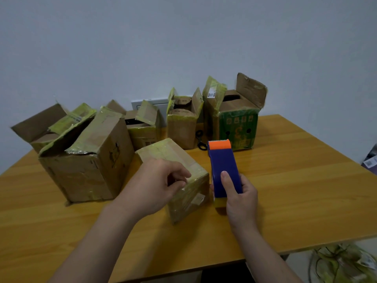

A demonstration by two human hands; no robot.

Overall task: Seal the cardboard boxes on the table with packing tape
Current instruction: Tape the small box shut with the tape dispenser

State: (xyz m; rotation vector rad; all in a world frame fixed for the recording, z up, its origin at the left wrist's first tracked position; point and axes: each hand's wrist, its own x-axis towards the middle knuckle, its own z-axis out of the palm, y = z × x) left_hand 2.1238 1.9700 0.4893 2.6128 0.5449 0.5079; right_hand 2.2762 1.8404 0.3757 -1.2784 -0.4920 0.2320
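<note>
A small closed cardboard box [173, 154], wrapped in yellowish tape, lies in the middle of the wooden table [295, 190]. My left hand [155, 184] rests on its near top edge with fingers curled, seemingly pinching tape at the edge. My right hand [240, 199] grips a blue tape dispenser [223, 162] with an orange toothed blade, held just right of the box, thumb on top. Several open boxes stand behind: a large one [91, 160] at left, smaller ones [142, 127] [182, 123] in the middle and a green-printed one [237, 127] at right.
Black scissors [201, 139] lie between the middle box and the green-printed box. A white wall panel [157, 103] sits behind the boxes. Crumpled tape and packaging [346, 262] lie on the floor at lower right. The table's near edge runs by my forearms.
</note>
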